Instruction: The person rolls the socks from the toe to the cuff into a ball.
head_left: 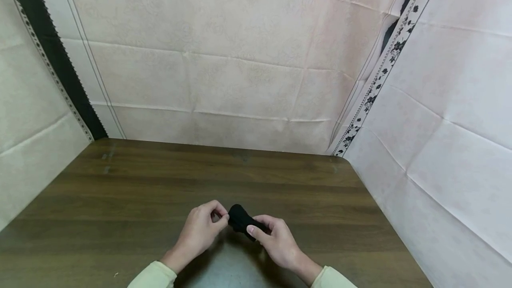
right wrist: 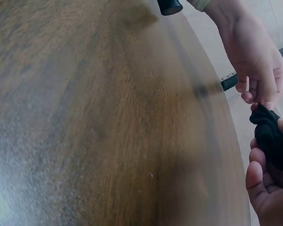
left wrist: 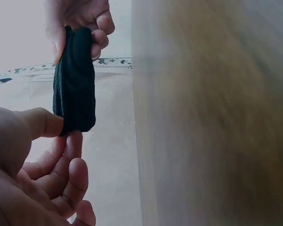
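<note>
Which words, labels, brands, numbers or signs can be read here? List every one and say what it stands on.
None: no readable text in any view.
Black cloth: no lettering visible on the sides shown.
Floral border of the right-hand white covering: printed flowers, not writing.
Wooden table: a few small pale marks near its far left corner, too faint to make out.

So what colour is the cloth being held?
The cloth is black, clearest in the left wrist view.
</note>
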The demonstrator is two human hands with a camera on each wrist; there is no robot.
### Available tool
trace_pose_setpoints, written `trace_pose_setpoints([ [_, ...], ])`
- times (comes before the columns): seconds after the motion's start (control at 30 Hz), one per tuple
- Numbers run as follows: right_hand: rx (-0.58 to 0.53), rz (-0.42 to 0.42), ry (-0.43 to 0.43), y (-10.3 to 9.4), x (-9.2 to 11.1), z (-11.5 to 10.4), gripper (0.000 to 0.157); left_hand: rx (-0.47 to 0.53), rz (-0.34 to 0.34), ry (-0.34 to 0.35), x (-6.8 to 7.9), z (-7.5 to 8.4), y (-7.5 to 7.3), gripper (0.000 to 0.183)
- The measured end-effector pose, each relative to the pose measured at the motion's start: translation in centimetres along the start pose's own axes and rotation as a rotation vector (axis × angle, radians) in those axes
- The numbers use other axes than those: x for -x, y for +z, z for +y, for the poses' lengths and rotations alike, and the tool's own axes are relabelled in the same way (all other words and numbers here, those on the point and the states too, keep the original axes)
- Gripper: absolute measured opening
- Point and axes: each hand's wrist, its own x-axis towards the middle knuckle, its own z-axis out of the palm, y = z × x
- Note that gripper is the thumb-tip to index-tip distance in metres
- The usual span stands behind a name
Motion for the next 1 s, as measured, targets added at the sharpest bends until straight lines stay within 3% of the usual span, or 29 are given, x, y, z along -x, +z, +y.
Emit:
trace_pose_setpoints([
  [0.3, 0.01, 0.038, -0.031, 0.1, -0.1, -0.3, 0.025, 0.291, 0.038, -0.067, -0.1, 0.5, -0.4, 0.013],
  [0.47, 0.066, 0.071, -0.063, 0.2, -0.3, -0.1, 0.025, 0.454, 0.007, -0.152, -0.1, 0.9, -0.4, 0.008],
  [0.67, 0.13, 0.115, -0.095, 0.3, -0.4, 0.3, 0.025, 0.653, -0.107, -0.266, 0.2, 1.2, -0.7, 0.009],
  [0.87, 0.16, 0.122, -0.094, 0.2, -0.5, 0.6, 0.026, 0.758, -0.281, -0.274, 0.3, 0.9, -0.9, 0.012],
  [1.0, 0.156, 0.129, -0.089, 0.1, -0.6, 0.5, 0.025, 0.784, -0.357, -0.261, 0.5, 0.6, -0.9, 0.011],
])
